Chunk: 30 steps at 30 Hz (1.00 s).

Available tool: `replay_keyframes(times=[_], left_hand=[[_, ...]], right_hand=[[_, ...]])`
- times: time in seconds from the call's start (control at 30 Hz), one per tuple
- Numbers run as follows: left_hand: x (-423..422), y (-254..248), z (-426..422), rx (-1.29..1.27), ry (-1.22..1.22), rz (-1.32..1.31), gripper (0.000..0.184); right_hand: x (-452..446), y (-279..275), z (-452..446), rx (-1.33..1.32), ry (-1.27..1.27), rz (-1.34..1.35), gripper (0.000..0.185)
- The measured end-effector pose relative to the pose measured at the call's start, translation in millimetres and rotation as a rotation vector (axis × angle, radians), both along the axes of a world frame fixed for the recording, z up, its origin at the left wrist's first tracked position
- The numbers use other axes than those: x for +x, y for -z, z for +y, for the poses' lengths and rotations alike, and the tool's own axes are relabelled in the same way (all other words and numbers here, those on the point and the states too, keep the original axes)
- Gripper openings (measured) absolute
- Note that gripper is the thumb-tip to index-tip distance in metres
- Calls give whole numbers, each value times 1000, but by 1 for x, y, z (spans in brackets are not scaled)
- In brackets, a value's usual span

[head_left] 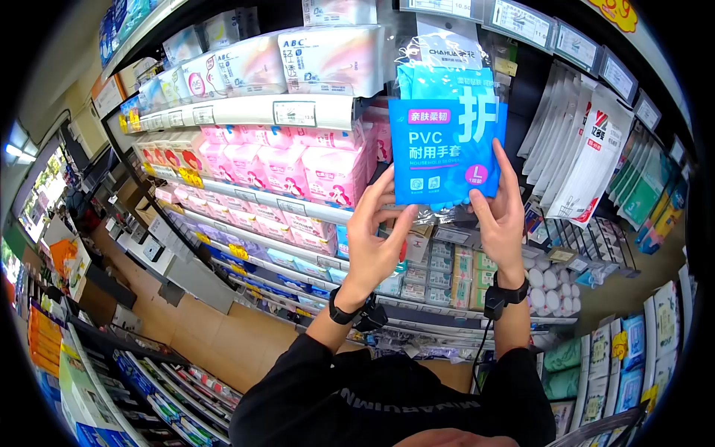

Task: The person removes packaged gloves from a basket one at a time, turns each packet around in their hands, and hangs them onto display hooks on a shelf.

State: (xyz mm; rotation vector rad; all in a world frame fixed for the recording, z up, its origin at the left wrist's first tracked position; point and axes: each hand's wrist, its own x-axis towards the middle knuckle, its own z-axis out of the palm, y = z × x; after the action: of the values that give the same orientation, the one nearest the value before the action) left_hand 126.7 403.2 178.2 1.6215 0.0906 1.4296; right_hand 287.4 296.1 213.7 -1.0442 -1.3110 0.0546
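A blue pack of PVC household gloves (439,153), size L, is held up upright in front of the shelves. Its clear top part shows blue gloves inside, under a header card. My right hand (500,223) grips its lower right side, thumb on the front and a finger along the edge. My left hand (376,235) is at the lower left corner, its fingers curled around that edge and its thumb just below the printed card. Black bands circle both wrists. The fingertips behind the pack are hidden.
Shelves to the left carry pink packs (328,175) and white ABC packs (328,63). White hanging packs (588,156) are on the right, with price tags (521,18) above. Lower down are stacked white rolls (551,287). An aisle floor (201,320) runs at the left.
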Motion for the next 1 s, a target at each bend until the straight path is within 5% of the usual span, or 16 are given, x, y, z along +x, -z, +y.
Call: replay_keyframes(times=[1.0], left_hand=[[6, -15, 4, 12, -43, -8, 64]], right_hand=[[-1, -14, 2, 16, -22, 55, 66]])
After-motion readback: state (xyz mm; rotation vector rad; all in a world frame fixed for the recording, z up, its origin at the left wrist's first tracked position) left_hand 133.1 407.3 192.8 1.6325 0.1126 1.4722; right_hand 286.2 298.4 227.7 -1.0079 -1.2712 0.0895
